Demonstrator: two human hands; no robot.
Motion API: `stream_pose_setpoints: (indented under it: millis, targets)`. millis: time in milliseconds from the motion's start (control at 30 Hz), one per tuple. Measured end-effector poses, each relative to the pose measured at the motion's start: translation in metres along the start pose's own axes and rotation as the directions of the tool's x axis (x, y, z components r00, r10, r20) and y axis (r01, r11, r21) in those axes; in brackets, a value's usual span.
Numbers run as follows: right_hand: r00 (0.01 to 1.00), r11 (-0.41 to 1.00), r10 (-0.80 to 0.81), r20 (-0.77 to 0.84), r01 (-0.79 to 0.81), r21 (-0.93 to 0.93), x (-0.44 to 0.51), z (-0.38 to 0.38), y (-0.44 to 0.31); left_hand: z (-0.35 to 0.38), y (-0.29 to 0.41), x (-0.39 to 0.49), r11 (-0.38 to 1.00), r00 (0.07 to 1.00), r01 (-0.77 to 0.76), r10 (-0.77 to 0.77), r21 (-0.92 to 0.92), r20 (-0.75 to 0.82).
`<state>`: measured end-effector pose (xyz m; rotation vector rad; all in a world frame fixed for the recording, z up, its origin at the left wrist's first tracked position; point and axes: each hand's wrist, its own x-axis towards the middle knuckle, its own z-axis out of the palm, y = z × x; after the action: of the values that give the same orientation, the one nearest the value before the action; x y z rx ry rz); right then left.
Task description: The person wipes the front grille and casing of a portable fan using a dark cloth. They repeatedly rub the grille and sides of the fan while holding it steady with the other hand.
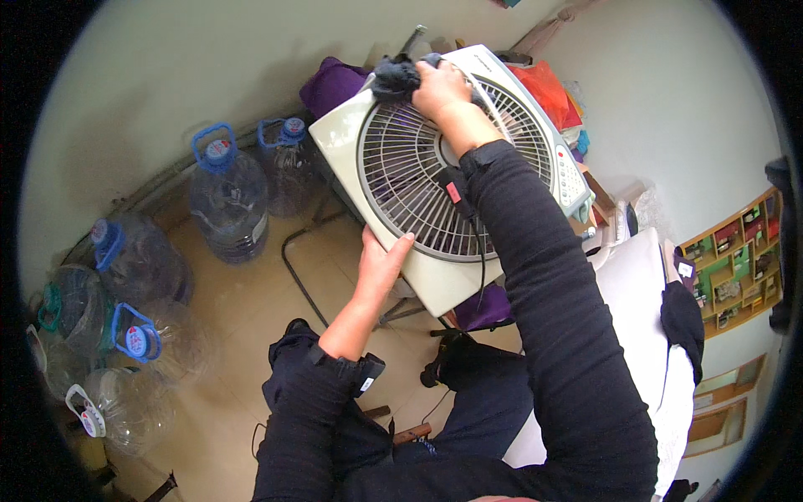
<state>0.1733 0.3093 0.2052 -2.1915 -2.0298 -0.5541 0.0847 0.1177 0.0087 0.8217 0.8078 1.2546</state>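
Note:
A cream-white box fan (433, 292) with a round wire grille is tilted before me. My left hand (379, 260) grips its lower left edge, thumb on the front face and fingers out of sight behind. At the fan's upper edge my right hand (442, 91) holds a bunched dark cloth (395, 78) against the frame. A row of buttons shows on the fan's control panel (569, 179). Over the grille, beside my right forearm, hangs a small black device (455, 191) with a pink label and a thin black cord.
Several large clear plastic bottles (229, 204) with handles stand or lie along the wall at left. Purple fabric (332, 85) and a red plastic bag (542, 91) lie behind the fan. A bent metal tube frame (295, 263) is below it. A white-covered bed (627, 276) is at right.

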Motion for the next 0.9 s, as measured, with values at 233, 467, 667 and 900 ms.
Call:
stream_pose_setpoints:
  millis: [233, 467, 667, 900]
  targets:
    - [0.937, 0.936, -0.347, -0.031, 0.348, 0.052, -0.052, 0.014, -0.016, -0.01, 0.013, -0.006, 0.97, 0.974, 0.19, -0.168, -0.149, 0.15]
    - [0.826, 0.793, -0.542, -0.154, 0.563, 0.232, -0.143, 0.022, -0.015, -0.018, 0.019, -0.003, 0.997, 0.959, 0.059, -0.07, 0.05, 0.274]
    - [0.813, 0.775, -0.557, -0.167, 0.582, 0.247, -0.223, 0.013, 0.035, -0.028, 0.019, -0.003, 0.984, 0.926, 0.179, -0.168, 0.001, 0.339]
    - [0.923, 0.88, -0.344, -0.175, 0.382, 0.281, -0.278, -0.013, 0.115, -0.031, 0.008, 0.006, 0.988, 0.933, 0.154, -0.156, 0.031, 0.324]
